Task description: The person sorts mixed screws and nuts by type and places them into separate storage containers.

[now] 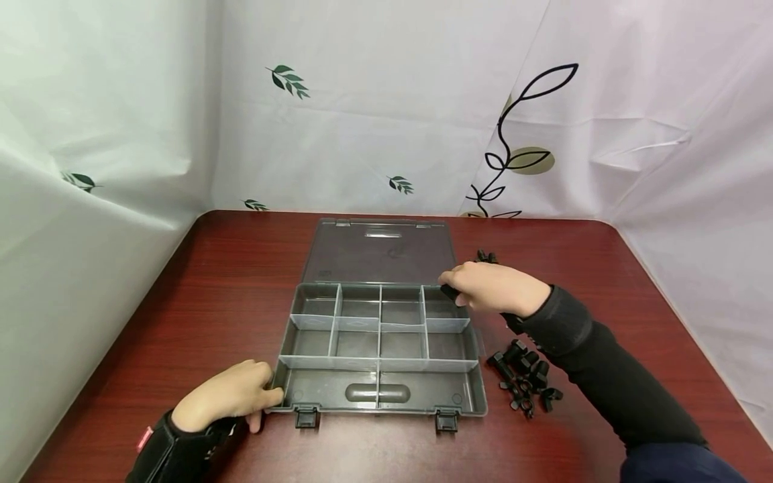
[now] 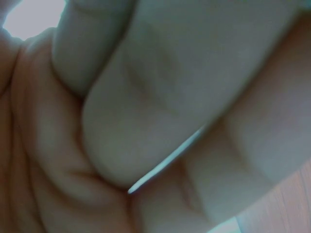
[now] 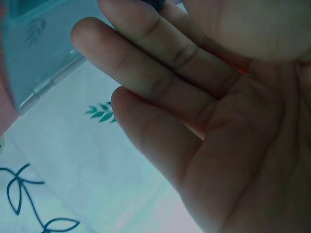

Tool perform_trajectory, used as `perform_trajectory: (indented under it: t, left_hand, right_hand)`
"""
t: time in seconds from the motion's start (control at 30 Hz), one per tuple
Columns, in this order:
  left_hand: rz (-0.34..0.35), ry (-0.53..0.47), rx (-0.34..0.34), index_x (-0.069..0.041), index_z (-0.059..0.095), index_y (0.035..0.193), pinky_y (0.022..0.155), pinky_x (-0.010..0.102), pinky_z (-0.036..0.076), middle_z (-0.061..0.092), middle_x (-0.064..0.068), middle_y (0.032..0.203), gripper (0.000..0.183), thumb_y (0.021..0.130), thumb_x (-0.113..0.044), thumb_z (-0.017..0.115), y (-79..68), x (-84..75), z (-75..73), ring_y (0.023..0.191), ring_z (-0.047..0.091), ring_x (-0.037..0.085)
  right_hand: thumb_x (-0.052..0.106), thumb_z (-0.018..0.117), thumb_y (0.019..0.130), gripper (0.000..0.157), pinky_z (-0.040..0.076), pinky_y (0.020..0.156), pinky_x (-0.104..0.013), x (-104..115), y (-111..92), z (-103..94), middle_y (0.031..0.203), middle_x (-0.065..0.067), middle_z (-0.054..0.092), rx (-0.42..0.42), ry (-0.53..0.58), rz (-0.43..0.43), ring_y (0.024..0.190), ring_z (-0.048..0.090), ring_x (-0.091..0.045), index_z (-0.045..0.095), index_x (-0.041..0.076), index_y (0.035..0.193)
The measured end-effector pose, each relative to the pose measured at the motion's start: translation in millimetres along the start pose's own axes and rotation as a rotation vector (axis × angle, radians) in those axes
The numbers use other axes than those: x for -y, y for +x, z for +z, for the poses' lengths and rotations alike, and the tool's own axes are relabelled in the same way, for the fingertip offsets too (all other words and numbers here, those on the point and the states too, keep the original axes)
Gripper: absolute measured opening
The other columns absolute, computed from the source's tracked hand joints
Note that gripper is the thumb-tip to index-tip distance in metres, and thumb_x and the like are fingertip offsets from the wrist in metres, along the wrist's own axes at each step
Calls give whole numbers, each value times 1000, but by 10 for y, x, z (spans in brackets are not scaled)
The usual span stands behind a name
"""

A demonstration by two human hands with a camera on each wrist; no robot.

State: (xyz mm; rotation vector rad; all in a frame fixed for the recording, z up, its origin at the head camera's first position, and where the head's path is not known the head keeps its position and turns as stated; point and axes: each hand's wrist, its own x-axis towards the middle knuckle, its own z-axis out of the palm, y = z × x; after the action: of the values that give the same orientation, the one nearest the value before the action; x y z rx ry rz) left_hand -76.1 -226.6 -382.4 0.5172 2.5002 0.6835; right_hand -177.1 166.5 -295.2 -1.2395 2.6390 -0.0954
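Note:
A grey see-through compartment box (image 1: pixel 378 364) lies on the table with its lid (image 1: pixel 380 251) folded back behind it. My left hand (image 1: pixel 226 396) holds the box's front left corner, fingers over the side wall. In the left wrist view the fingers (image 2: pixel 160 87) are curled in toward the palm. Over the back right compartment, my right hand (image 1: pixel 492 287) pinches a small black plastic piece (image 1: pixel 449 292) between thumb and fingertips. The right wrist view shows only a dark bit of that piece (image 3: pixel 154 4) past the fingers; its exact kind cannot be told.
Several small black plastic parts (image 1: pixel 525 376) lie in a pile right of the box, below my right forearm. More black parts (image 1: pixel 485 256) show behind the right hand. Two black latches (image 1: pixel 306 418) hang from the box's front edge. White patterned cloth (image 1: pixel 374 121) surrounds the red-brown table (image 1: pixel 181 302).

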Motion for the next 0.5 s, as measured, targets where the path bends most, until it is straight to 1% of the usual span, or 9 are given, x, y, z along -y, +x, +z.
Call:
perform_trajectory:
  t: [0.1, 0.2, 0.33, 0.5]
  left_hand:
    - [-8, 4, 5, -12, 48, 57, 53, 26, 39, 50, -8, 40, 26, 80, -22, 53, -4, -4, -5, 42, 53, 7]
    - [-15, 9, 11, -11, 48, 56, 51, 27, 37, 50, -7, 41, 27, 80, -23, 53, -4, -8, -11, 43, 54, 7]
    - [-16, 15, 14, -12, 47, 56, 48, 27, 34, 50, -8, 41, 27, 80, -22, 53, 5, -18, -16, 43, 53, 7]
    - [-25, 19, 16, -12, 48, 57, 48, 27, 34, 50, -7, 41, 26, 80, -22, 53, 3, -27, -23, 43, 53, 7]
  right_hand:
    - [4, 61, 83, 32, 44, 66, -24, 57, 67, -19, 95, -8, 62, 19, -10, -5, 79, 58, -17, 57, -1, 115]
    - [4, 60, 84, 34, 42, 65, -23, 90, 99, -38, 101, -11, 63, 30, -3, -5, 83, 59, -19, 56, -1, 118]
    - [3, 61, 83, 35, 41, 62, -23, 86, 112, -41, 100, -10, 63, 29, -10, 13, 81, 58, -19, 57, 0, 118]
    - [3, 64, 81, 35, 41, 61, -23, 52, 126, -31, 91, -8, 62, 18, -42, 5, 76, 58, -17, 57, -1, 116]
